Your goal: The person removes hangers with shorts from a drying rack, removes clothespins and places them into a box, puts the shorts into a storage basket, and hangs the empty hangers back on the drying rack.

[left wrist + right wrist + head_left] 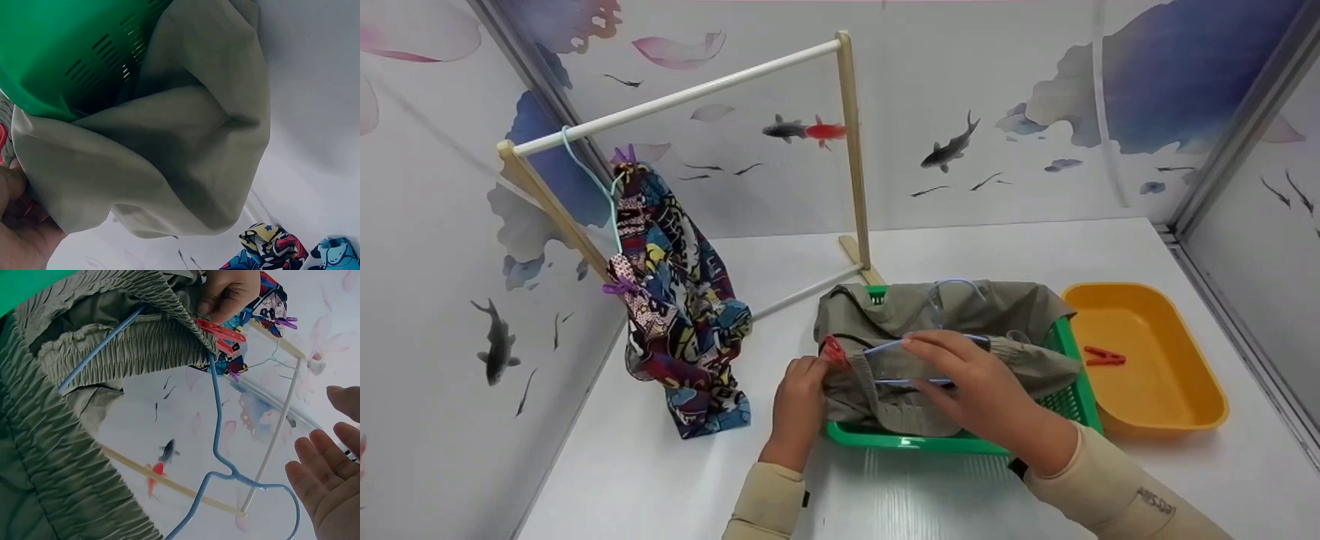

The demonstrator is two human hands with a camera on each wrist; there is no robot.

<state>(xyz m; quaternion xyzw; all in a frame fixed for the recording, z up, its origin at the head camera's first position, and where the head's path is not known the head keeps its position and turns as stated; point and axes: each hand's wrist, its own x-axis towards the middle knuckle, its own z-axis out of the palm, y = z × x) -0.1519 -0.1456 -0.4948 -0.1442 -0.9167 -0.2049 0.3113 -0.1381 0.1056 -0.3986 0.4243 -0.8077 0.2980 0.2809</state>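
Olive-grey pants (1020,367) with a gathered elastic waistband (135,349) lie over the green basket (915,443). A blue hanger (218,410) runs through the waist opening, its hook toward the back. A red clothespin (222,331) sits on the waistband at the hanger's left end. My left hand (799,409) pinches the waistband edge right beside that clothespin. Over the front of the waistband is my right hand (982,382); its fingers (315,467) are extended and apart from the hanger in the right wrist view.
At the left, a patterned garment (675,300) hangs by purple clothespins from a light-green hanger (585,165) on a wooden rack with a white rail (682,96). A yellow tray (1155,322) holding a red clothespin (1104,356) stands right of the basket.
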